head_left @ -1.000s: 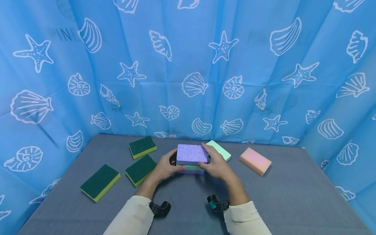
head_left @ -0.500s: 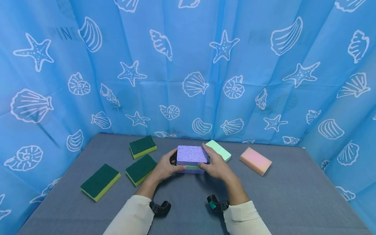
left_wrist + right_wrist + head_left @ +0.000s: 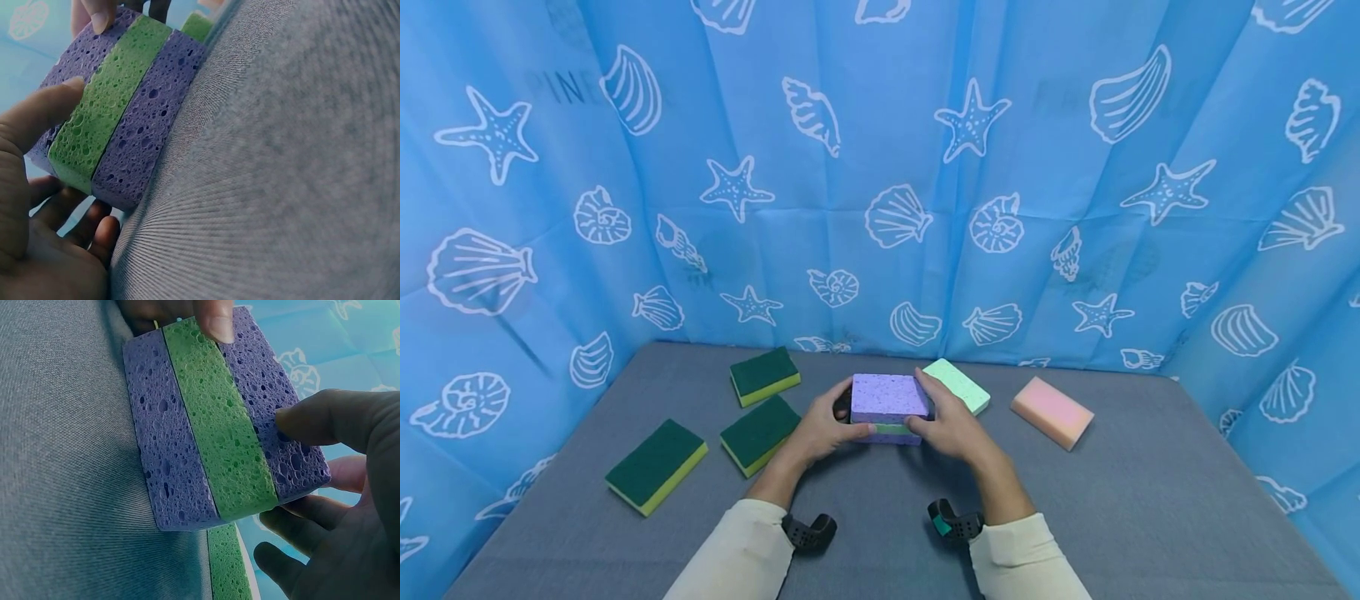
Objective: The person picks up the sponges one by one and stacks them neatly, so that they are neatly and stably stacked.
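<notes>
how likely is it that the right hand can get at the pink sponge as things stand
Probably yes: the pink sponge lies to the right of the right hand, with only bare table visible between them. The hand holds the sponge stack, so it would likely have to let go first.

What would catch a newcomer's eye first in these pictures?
Probably the blue, shell-print curtain filling the background. Next, the sponge stack on the grey table, green between purple, gripped by the left hand and right hand. Three green-and-yellow sponges lie to its left, a pinkish-orange sponge to its right.
</notes>
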{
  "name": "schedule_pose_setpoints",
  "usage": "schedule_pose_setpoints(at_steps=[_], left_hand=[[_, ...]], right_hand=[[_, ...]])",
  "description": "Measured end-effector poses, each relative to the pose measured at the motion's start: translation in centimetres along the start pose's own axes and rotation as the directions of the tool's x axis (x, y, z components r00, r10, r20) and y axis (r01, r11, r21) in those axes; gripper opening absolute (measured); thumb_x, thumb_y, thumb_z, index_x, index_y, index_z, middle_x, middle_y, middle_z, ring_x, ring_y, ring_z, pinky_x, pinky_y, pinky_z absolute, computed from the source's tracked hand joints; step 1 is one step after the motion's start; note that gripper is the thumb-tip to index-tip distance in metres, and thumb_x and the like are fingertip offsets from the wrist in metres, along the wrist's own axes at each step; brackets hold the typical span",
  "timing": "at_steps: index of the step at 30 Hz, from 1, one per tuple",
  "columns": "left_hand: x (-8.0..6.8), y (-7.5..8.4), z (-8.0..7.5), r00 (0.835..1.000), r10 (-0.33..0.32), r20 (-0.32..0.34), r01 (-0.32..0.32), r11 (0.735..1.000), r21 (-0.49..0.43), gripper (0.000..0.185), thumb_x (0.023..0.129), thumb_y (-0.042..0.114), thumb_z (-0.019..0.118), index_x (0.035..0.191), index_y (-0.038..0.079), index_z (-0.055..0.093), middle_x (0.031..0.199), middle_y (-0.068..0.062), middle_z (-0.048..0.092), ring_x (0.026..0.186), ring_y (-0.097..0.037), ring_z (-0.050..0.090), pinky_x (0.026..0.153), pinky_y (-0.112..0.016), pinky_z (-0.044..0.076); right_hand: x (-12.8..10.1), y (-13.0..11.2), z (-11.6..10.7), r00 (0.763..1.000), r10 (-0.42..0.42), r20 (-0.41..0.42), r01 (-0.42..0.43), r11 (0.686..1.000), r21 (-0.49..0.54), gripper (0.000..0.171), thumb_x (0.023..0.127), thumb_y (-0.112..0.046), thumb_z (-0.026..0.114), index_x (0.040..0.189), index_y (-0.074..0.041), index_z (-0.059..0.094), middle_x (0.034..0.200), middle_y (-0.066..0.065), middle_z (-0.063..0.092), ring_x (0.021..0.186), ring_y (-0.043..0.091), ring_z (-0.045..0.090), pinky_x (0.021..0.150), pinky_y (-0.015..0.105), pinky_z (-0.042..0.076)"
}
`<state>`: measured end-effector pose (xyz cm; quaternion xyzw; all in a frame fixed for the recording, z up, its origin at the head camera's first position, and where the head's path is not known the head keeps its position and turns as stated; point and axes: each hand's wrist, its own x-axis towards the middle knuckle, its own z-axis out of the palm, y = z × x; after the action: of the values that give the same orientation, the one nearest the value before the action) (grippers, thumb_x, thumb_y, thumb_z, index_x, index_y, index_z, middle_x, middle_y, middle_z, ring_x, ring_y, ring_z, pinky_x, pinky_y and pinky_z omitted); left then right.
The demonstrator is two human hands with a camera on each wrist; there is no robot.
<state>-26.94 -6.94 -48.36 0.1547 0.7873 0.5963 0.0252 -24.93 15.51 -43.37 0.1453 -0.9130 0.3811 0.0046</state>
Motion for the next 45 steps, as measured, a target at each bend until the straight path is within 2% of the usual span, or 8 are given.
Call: schedule_pose_setpoints(at_steps=[7,11,19,25,29,34,38,45], left_hand=[[-0.1,0.4,-0.2,1.0,0.002,-0.008,-0.002,1.0,-0.005,0.093,0.078,0.032,0.082,0.153,0.014,0.03,0.145,-0.011,0.039,0.123,-0.03,0.043,0.1,-0.05,0.038],[0.0,0.7,-0.3,1.0,0.028,-0.013,-0.028,0.998,-0.05,0.089,0.08,0.029,0.08,0.152,0.016,0.031,0.146,-0.01,0.039,0.124,-0.029,0.042,0.099,-0.05,0.038],[0.0,0.8,-0.2,0.997,0.069,-0.024,-0.071,0.994,-0.08,0.076,0.084,0.014,0.076,0.149,0.007,0.036,0.142,-0.018,0.043,0.123,-0.038,0.043,0.098,-0.056,0.038],[0.0,0.8,-0.2,0.997,0.062,-0.036,-0.064,0.997,-0.046,0.073,0.084,0.018,0.077,0.147,0.011,0.042,0.136,-0.014,0.049,0.119,-0.032,0.047,0.097,-0.051,0.042],[0.0,0.9,-0.3,0.998,0.057,-0.038,-0.059,0.997,-0.047,0.073,0.083,0.019,0.078,0.147,0.012,0.043,0.134,-0.015,0.05,0.118,-0.033,0.048,0.095,-0.051,0.042],[0.1,1.0,-0.4,0.998,0.053,-0.038,-0.055,0.997,-0.056,0.073,0.084,0.019,0.078,0.147,0.013,0.043,0.135,-0.016,0.049,0.119,-0.034,0.047,0.096,-0.052,0.041],[0.1,0.9,-0.4,0.998,0.054,-0.036,-0.056,0.997,-0.057,0.072,0.084,0.021,0.077,0.147,0.013,0.042,0.136,-0.017,0.048,0.12,-0.035,0.047,0.096,-0.053,0.041],[0.1,0.7,-0.3,0.998,0.05,-0.033,-0.052,0.997,-0.056,0.072,0.084,0.02,0.077,0.147,0.013,0.043,0.137,-0.016,0.048,0.12,-0.034,0.047,0.096,-0.052,0.042]], right_hand=[[0.1,0.0,0.0,1.0,-0.02,-0.005,0.02,1.0,0.001,0.075,0.088,-0.01,0.068,0.151,-0.002,0.028,0.152,0.019,0.031,0.139,0.034,0.026,0.11,0.05,0.022],[0.1,0.0,0.1,1.0,-0.03,-0.01,0.03,1.0,0.005,0.075,0.088,-0.009,0.068,0.151,-0.001,0.028,0.151,0.02,0.031,0.139,0.035,0.026,0.109,0.051,0.023],[-0.1,0.0,-0.1,0.999,-0.048,-0.008,0.048,0.999,0.013,0.075,0.088,-0.012,0.069,0.151,0.0,0.029,0.151,0.02,0.031,0.139,0.035,0.027,0.109,0.052,0.023],[-0.5,0.3,-1.8,0.991,-0.088,-0.104,0.099,0.989,0.106,0.076,0.087,-0.019,0.067,0.151,-0.001,0.029,0.152,0.019,0.03,0.136,0.037,0.031,0.106,0.054,0.028],[-1.1,0.3,-3.5,0.969,-0.055,-0.243,0.107,0.972,0.208,0.074,0.091,-0.028,0.066,0.151,-0.005,0.031,0.151,0.017,0.033,0.135,0.035,0.033,0.106,0.055,0.029],[-1.4,0.9,-5.0,0.922,-0.038,-0.385,0.152,0.951,0.27,0.068,0.094,-0.026,0.063,0.15,-0.003,0.032,0.147,0.019,0.035,0.135,0.034,0.032,0.106,0.053,0.027],[-1.6,1.3,-5.5,0.898,-0.034,-0.439,0.174,0.943,0.284,0.068,0.094,-0.023,0.062,0.15,-0.003,0.032,0.147,0.019,0.035,0.135,0.033,0.032,0.106,0.053,0.027],[-2.0,0.9,-5.8,0.876,-0.017,-0.483,0.179,0.94,0.291,0.07,0.092,-0.02,0.063,0.151,-0.003,0.029,0.148,0.017,0.034,0.136,0.031,0.031,0.107,0.051,0.026]])
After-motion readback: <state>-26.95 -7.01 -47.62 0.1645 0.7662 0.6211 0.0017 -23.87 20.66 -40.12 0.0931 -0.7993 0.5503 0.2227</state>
